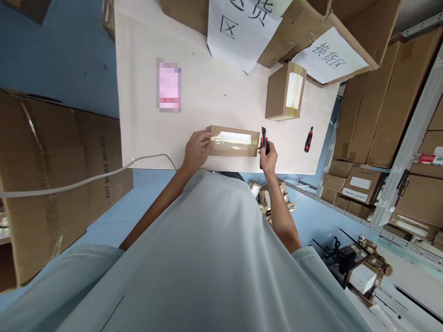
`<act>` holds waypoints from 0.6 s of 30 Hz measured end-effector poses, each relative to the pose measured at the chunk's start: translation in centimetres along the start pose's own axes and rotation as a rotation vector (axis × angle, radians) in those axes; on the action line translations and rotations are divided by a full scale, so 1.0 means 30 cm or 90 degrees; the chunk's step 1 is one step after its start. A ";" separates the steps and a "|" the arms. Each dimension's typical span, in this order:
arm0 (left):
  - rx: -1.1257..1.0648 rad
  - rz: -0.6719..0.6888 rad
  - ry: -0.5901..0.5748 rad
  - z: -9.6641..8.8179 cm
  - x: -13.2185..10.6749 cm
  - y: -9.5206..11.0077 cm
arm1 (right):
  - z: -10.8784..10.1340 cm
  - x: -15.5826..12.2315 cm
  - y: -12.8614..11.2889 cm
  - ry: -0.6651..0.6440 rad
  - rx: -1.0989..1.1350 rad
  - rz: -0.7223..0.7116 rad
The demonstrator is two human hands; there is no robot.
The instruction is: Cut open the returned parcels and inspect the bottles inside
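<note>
A small taped cardboard box (235, 150) with a white label lies near the front edge of the white table (194, 50). My left hand (198, 150) grips the box's left end, its fingers over the corner. Beside the right end, my right hand (269, 158) is closed around a black and red box cutter (263, 136) that points away from me. Whether the cutter touches the box I cannot tell. Farther right on the table lies a second red and black box cutter (308, 139).
Behind my right hand stands another taped, labelled box (285, 92). An open carton (346, 32) with paper signs fills the table's far side. A blurred pink item (169, 87) lies at left. A white cable (138, 160) crosses the left front edge. Shelved cartons (367, 101) stand at right.
</note>
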State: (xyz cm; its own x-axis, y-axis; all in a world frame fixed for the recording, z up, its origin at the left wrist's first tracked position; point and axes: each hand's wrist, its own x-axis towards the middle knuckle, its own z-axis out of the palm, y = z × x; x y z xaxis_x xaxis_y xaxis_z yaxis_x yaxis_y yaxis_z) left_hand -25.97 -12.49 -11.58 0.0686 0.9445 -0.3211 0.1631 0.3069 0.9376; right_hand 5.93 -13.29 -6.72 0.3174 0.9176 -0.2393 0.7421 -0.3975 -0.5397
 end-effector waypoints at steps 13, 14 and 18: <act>-0.040 0.051 -0.015 0.011 0.032 -0.056 | -0.017 -0.070 -0.389 -0.339 -0.332 -0.318; -0.043 0.052 -0.018 0.011 0.034 -0.059 | -0.015 -0.073 -0.416 -0.360 -0.370 -0.335; -0.055 0.057 -0.022 0.013 0.037 -0.066 | -0.012 -0.078 -0.503 -0.419 -0.515 -0.338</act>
State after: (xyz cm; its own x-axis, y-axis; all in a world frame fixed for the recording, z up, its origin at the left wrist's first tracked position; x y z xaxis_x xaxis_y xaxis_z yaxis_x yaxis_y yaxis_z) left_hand -25.84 -12.10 -13.83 0.1135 0.9645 -0.2382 0.0692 0.2315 0.9704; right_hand -5.80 -9.44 2.28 -0.3365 0.6925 -0.6381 0.9242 0.3727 -0.0829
